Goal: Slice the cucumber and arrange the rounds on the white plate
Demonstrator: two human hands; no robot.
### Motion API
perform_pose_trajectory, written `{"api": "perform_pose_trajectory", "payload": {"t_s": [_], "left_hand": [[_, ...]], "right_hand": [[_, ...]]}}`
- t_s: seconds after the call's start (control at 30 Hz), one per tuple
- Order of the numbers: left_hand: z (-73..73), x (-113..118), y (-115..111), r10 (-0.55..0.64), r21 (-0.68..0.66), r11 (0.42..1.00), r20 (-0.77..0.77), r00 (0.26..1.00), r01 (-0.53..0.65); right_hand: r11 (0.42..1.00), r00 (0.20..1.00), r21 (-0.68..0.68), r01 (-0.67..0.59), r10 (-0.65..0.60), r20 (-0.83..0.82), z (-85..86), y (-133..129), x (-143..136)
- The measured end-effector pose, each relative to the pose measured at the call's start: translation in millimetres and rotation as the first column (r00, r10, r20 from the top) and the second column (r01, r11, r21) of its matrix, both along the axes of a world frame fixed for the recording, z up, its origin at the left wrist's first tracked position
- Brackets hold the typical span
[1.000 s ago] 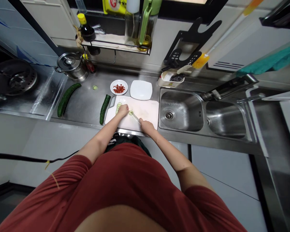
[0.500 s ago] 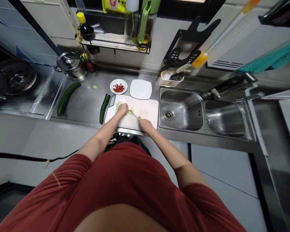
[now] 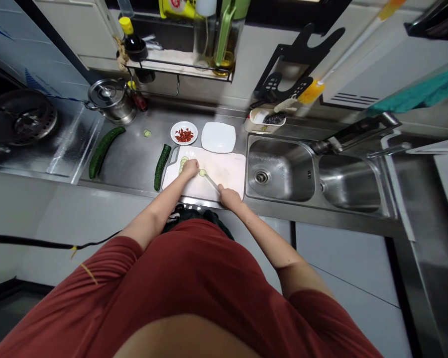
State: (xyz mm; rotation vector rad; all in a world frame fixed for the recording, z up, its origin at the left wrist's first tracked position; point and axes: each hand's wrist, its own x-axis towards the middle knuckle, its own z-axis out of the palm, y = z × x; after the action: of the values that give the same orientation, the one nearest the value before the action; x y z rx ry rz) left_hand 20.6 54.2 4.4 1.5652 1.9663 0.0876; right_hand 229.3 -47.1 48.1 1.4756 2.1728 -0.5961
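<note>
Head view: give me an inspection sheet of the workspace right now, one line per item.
Surface: steel counter bearing a white cutting board.
Job's things: cucumber slices on the board by the left hand; one slice at the knife tip.
Clutter: two cucumbers, a stray slice, a plate of red bits, an empty square plate, a lidded pot.
Hands: left hand rests on the board; right hand grips the knife.
Cables: black cable below the counter edge.
Surroundings: double sink, bottle shelf, stove.
</note>
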Motion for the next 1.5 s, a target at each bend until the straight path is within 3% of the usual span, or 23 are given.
{"api": "perform_pose_trajectory", "payload": {"t_s": [0.73,1.23,1.5], "left_hand": [[-0.8,-0.1,0.8,-0.014,0.006,1.000,-0.025,1.000,0.014],[4.1,-0.8,-0.8,0.002,0.000,1.000,0.006,1.000,-0.002],[2.7,-0.7,0.4,-0.003,0.001,1.000,0.009,1.000,0.003]], "right_hand": [[0.999,0.999,0.033,-0.023,0.025,-0.039,1.9,14.9,-17.4],[1.000,1.000,-0.015,0.016,-0.016,0.010,-2.5,-2.6,2.9],[1.000,1.000,0.011,-0.003,0.003,-0.021,-7.2,1.5,0.7]]}}
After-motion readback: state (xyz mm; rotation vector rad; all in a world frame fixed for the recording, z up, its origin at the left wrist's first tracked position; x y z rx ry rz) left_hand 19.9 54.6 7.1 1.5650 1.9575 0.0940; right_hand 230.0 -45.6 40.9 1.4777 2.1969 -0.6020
